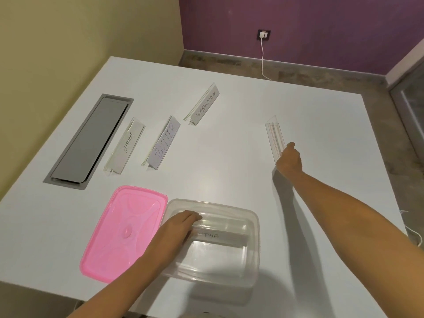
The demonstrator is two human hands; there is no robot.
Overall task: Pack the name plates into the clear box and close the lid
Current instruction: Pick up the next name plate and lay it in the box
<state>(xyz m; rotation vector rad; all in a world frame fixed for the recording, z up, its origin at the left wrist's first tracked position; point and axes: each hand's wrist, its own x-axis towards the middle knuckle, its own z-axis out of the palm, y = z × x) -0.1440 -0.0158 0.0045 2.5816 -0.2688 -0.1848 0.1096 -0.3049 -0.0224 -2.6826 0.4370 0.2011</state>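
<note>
Pinching the clear name plate [275, 138] at right, your right hand [289, 160] is reaching out; your left hand [177, 228] is pressing spread fingers onto the "PHA" plate [220, 237] inside the clear box [253, 249].

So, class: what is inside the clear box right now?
The clear box holds one name plate and the left hand; the hand covers the plate's first letters, leaving "PHA".

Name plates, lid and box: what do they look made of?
Name plates, such as BUTTER: clear glossy holders, probably acrylic, with see-through edges; the inserts look like matte handwritten paper. Pink lid: translucent moulded plastic with raised ribs and soft shine. Clear box: thin transparent plastic; the table shows through it.
</note>
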